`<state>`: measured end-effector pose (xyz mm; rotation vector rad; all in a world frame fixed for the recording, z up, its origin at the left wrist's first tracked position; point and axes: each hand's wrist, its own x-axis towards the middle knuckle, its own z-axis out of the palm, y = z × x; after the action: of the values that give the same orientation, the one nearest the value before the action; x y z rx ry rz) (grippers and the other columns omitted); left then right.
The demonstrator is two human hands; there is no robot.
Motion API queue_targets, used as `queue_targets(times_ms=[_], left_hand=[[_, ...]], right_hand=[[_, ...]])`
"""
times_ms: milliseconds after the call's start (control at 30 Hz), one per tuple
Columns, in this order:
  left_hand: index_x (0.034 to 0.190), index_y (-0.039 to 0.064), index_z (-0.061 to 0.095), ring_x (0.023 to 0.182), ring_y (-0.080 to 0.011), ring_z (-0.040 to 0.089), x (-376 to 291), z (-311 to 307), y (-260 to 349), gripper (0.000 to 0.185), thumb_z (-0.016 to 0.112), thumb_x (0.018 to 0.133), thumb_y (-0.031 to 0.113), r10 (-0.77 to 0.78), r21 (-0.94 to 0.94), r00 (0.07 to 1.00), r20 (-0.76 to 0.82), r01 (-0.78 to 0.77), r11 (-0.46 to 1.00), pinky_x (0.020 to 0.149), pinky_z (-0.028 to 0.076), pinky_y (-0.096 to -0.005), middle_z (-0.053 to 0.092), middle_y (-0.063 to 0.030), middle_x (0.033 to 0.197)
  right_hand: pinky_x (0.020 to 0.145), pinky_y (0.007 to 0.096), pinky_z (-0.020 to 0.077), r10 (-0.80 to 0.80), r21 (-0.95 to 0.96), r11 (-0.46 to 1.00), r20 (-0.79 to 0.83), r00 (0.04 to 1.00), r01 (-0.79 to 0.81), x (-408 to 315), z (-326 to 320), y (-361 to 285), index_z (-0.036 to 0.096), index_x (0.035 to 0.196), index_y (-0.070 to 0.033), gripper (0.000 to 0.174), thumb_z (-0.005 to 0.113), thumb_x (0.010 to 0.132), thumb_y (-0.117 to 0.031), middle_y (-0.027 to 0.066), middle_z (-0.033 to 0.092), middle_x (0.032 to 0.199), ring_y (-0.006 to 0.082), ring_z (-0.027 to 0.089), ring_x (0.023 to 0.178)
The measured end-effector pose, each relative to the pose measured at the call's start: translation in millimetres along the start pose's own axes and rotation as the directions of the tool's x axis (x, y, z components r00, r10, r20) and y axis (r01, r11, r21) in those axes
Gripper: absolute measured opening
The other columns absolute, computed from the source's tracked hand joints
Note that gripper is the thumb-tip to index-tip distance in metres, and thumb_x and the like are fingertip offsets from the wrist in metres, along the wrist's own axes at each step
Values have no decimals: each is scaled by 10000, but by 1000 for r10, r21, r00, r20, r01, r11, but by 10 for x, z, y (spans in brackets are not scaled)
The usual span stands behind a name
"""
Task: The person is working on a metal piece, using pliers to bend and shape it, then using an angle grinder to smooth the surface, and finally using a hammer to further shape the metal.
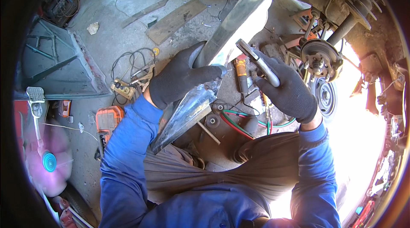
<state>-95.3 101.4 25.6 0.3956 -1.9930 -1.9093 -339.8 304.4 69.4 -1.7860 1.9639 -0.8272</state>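
A long, folded sheet-metal body panel point(238, 20) runs diagonally in front of me, its bright inner face partly washed out by glare. My left hand point(182, 77), in a dark knit glove, grips it around the middle, with the thumb over the near side. The panel's lower end point(189, 116) points down towards my lap. In my gloved right hand point(285, 87) is a steel hand tool point(261, 63), perhaps a hammer; the fingers hide part of it. Its tip stands close to the panel's right edge, and I cannot tell whether they touch.
An angle grinder point(241, 71) and red and green hoses point(235, 125) lie on the floor ahead. Right are a wheel hub point(320, 61) with strut and a wheel rim point(326, 95). Left are a spinning fan point(49, 160), an orange-and-grey tool point(109, 120) and a large body panel point(61, 58).
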Motion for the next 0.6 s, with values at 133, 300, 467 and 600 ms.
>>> queue_targets(times_ms=[133, 300, 467, 600], left_hand=[[1520, -21, 655, 1141, -170, 743, -5, 3, -4, 583, 840, 1068, 298, -14, 3, 1000, -4, 14, 1000, 1022, 607, -371, 788, -119, 1293], [1530, -24, 649, 1137, -165, 741, -2, 4, -13, 602, 844, 1067, 307, -7, -18, 1000, 1, 7, 1000, 1016, 608, -366, 786, -120, 1291], [1541, -20, 646, 1148, -166, 737, -6, 0, -13, 611, 844, 1068, 312, -12, -4, 1000, -1, 12, 1000, 1029, 604, -368, 785, -117, 1306], [1546, -18, 645, 1177, -164, 728, -12, 2, -5, 615, 844, 1069, 313, -5, -12, 1000, -1, 5, 1000, 1046, 596, -367, 781, -116, 1326]], right_hand=[[977, 485, 608, 42, 5, 999, 23, 999, -42, -3, -14, -33, 593, 1696, -172, 764, 783, 959, -110, 212, 758, 1232, 412, 748, 1097], [993, 483, 605, 37, -10, 999, 31, 999, -37, 9, -28, -57, 590, 1699, -167, 764, 780, 962, -108, 209, 755, 1242, 409, 751, 1116], [1029, 485, 598, 22, -18, 1000, 27, 999, -22, 13, -26, -41, 590, 1700, -153, 760, 758, 961, -89, 214, 760, 1295, 406, 750, 1159], [1055, 483, 597, -9, -46, 999, 10, 1000, 10, 14, -20, -31, 597, 1694, -142, 755, 742, 956, -75, 224, 762, 1335, 415, 750, 1177]])
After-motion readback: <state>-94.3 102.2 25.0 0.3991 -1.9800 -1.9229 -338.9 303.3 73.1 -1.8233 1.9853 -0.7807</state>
